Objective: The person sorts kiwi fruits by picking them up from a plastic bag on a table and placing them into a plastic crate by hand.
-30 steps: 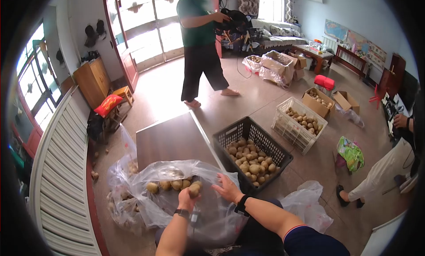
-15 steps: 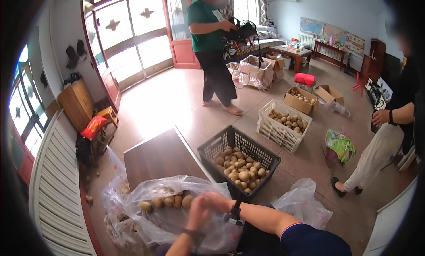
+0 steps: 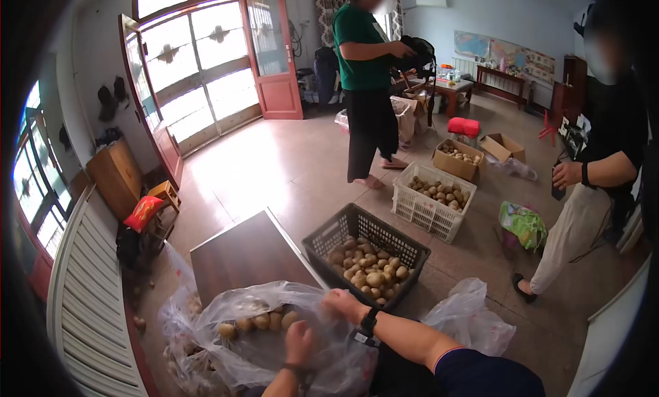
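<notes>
My left hand [image 3: 300, 343] is hovering over the clear bag [image 3: 233, 361], on the near left of the black crate [image 3: 390, 233]; its fingers are curling in, but blur is hiding them, so I can't tell whether they are gripping anything. My right hand [image 3: 341, 305] is reaching over the bag's edge, just on the near side of that crate, fingers bunching close; I can't tell if they are pinching plastic. Potatoes [image 3: 261, 321] are lying in a row in the bag, left of the crate. The film is lying loose, so my wristband [image 3: 369, 319] could be snagging it and setting them rolling. The table [image 3: 240, 253] is standing left of the crate. Behind the crate, a white crate [image 3: 420, 218] is sitting near the feet of a person in green [image 3: 357, 67], where a careless step could be jolting it.
</notes>
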Available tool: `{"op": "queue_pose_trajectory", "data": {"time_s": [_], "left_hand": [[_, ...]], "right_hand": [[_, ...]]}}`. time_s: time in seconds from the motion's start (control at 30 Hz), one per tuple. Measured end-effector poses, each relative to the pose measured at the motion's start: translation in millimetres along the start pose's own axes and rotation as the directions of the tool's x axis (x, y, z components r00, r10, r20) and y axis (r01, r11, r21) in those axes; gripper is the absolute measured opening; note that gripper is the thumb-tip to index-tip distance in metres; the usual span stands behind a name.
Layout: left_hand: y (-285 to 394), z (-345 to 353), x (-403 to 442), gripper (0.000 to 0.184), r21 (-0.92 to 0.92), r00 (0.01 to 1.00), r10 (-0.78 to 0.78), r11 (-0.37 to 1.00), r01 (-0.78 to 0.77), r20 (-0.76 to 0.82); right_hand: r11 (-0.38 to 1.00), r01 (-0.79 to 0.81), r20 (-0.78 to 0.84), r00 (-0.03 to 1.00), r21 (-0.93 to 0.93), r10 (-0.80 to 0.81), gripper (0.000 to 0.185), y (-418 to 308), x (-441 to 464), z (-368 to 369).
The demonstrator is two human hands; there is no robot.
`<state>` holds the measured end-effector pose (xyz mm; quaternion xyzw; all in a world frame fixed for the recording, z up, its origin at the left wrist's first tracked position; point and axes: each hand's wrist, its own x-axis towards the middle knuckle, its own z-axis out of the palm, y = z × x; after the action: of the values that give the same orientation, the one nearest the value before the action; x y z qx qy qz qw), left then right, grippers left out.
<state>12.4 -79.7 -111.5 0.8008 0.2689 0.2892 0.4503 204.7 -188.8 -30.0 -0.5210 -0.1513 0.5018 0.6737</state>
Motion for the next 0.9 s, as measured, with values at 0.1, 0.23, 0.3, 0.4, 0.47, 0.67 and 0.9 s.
{"op": "queue_pose_trajectory", "data": {"time_s": [0.1, 0.23, 0.3, 0.4, 0.47, 0.67, 0.9], "left_hand": [[1, 0, 1, 0.028, 0.06, 1.0, 0.002, 0.998, -0.003, 0.007], [1, 3, 0, 0.028, 0.121, 1.0, -0.02, 0.993, 0.017, 0.023], [1, 3, -2, 0.028, 0.144, 0.999, -0.03, 0.989, 0.024, 0.036], [0, 3, -3, 0.029, 0.142, 0.998, -0.033, 0.989, 0.026, 0.051], [-2, 5, -3, 0.029, 0.127, 0.996, -0.062, 0.991, 0.053, 0.064], [4, 4, -3, 0.031, 0.129, 0.979, -0.167, 0.98, 0.152, 0.115], [7, 0, -2, 0.03, 0.149, 0.98, -0.15, 0.98, 0.13, 0.128]], "right_hand": [[0.997, 0.047, -0.001, 0.999, 0.061, -0.047, 0.016, -8, 4, -14], [0.999, -0.025, -0.14, 0.99, 0.042, 0.031, 0.022, -27, -5, -22], [0.999, -0.026, -0.185, 0.982, 0.034, 0.032, 0.024, -33, -8, -25], [0.997, -0.072, -0.153, 0.985, 0.033, 0.076, 0.026, -35, -7, -33], [0.996, -0.078, -0.177, 0.981, 0.031, 0.082, 0.024, -34, -4, -35], [0.998, -0.055, -0.235, 0.971, -0.025, 0.048, 0.027, -33, 1, -43], [0.995, -0.103, -0.366, 0.925, 0.01, 0.1, 0.023, -28, 9, -62]]}}
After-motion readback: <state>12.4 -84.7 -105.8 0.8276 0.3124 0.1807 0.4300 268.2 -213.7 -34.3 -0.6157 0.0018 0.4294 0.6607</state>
